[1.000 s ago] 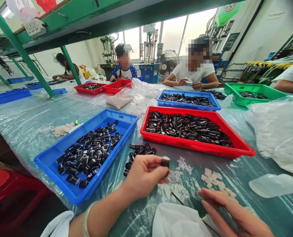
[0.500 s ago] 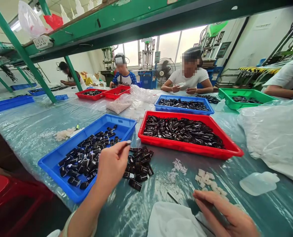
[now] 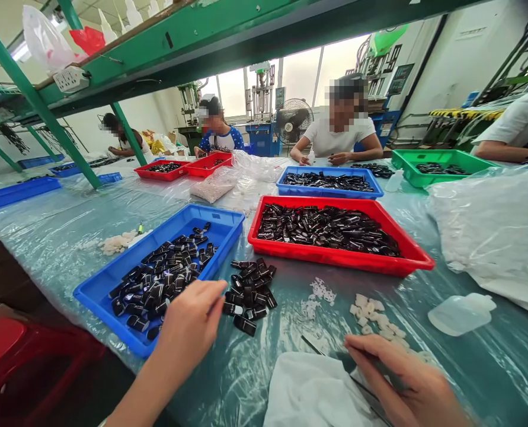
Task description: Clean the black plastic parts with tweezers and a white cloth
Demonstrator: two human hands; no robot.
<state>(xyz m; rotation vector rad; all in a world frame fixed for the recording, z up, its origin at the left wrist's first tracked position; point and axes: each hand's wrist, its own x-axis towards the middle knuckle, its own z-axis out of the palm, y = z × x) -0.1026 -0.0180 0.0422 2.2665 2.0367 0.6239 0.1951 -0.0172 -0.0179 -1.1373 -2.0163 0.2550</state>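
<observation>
My left hand (image 3: 192, 323) reaches over the near corner of a blue tray (image 3: 95, 295) that holds several small black glossy pieces (image 3: 166, 276). Its curled fingertips touch the left edge of a loose pile of the same black pieces (image 3: 250, 290) on the plastic-covered table; what they pinch, if anything, is hidden. My right hand (image 3: 406, 382) lies low at the front right, closed on thin dark tweezers (image 3: 317, 350) that point left over a white cloth (image 3: 312, 391). Small white pieces (image 3: 373, 314) lie just beyond it.
A red tray (image 3: 335, 258) full of black pieces sits behind the pile, with a blue tray (image 3: 330, 191) and a green tray (image 3: 441, 155) farther back. A clear bottle (image 3: 461, 313) and a big plastic bag (image 3: 499, 231) lie at right. Other people sit across the table.
My left hand carried a black piece left to the blue tray, then came down to the loose pile. My right hand stayed low with the tweezers.
</observation>
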